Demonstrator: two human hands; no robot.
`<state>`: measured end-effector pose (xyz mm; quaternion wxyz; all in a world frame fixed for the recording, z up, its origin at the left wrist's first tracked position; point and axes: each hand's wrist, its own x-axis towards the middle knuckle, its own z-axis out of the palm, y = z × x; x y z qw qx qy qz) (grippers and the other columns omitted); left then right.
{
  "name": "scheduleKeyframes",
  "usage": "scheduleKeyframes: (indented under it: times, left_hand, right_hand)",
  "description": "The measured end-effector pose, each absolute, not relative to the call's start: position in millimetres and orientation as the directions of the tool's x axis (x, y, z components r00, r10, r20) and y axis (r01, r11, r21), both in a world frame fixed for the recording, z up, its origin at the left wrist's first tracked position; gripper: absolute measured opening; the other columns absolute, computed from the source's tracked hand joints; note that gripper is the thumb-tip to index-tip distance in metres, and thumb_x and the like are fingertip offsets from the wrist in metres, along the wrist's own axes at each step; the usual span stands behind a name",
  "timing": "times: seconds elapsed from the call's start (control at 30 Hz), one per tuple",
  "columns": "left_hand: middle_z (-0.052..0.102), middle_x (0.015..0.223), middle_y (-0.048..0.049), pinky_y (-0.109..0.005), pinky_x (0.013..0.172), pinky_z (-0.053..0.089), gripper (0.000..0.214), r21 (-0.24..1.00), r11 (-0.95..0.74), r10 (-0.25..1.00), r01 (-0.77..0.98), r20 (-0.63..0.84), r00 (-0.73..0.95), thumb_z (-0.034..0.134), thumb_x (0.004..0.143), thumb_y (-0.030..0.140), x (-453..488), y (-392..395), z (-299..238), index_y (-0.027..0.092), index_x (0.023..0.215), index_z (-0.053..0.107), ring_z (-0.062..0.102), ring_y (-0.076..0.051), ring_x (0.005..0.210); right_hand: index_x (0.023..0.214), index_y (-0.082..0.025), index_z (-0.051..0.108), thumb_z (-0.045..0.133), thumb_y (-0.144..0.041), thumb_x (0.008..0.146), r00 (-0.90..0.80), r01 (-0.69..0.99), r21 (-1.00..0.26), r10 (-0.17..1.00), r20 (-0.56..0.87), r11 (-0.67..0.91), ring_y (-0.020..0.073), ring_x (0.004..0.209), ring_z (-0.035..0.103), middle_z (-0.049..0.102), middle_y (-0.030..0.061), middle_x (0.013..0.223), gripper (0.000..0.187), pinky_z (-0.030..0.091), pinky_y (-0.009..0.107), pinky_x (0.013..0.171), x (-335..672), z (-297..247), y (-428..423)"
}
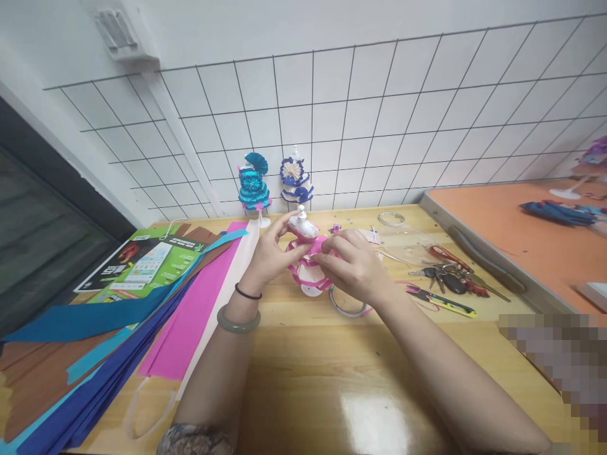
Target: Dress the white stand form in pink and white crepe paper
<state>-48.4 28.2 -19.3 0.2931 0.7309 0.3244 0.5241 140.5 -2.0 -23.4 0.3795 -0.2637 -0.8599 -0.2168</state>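
Observation:
A small white dress form [303, 226] stands on the wooden table in front of me, tilted a little, its round white base just showing below. Ruffled pink and white paper [306, 273] wraps it like a skirt. My left hand [271, 254] grips the form around its upper part, thumb across the front. On the right side, my right hand [355, 265] has its fingers pinched together against the pink paper at the waist. Its fingertips are partly hidden, so anything small between them cannot be made out.
Two dressed forms, one teal [253, 183] and one navy and cream [296, 180], stand by the wall grid. Left lie pink paper strips [194, 316], other coloured strips and flyers [142, 265]. Right are a tape roll [348, 309], keys [453, 282], yellow thread snips [443, 302] and an orange table [521, 240].

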Motion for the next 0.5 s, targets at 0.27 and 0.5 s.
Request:
scheduleKeyframes:
  times: [0.27,0.5]
  left_hand:
    - [0.059,0.109,-0.0063,-0.035,0.092,0.046,0.067,0.710,-0.660,0.751,0.245,0.616,0.238,0.070,0.069,0.028,-51.0,30.5,-22.0,0.025,0.131,0.044,0.058,-0.020,0.101]
    - [0.059,0.110,-0.0066,-0.036,0.094,0.045,0.068,0.715,-0.650,0.760,0.257,0.607,0.234,0.070,0.069,0.029,-51.5,31.1,-22.4,0.025,0.132,0.043,0.057,-0.020,0.102]
  right_hand:
    - [0.090,-0.020,0.063,0.054,-0.016,0.085,-0.615,0.576,0.201,0.258,0.745,0.792,0.0181,0.076,0.044,0.059,0.0055,0.079,0.011,0.035,0.033,0.064,140.7,-28.2,1.2]
    - [0.082,-0.020,0.062,0.053,-0.014,0.083,-0.594,0.558,0.129,0.286,0.752,0.820,0.0180,0.073,0.046,0.059,0.0064,0.080,0.010,0.037,0.033,0.062,139.8,-25.1,-0.5]
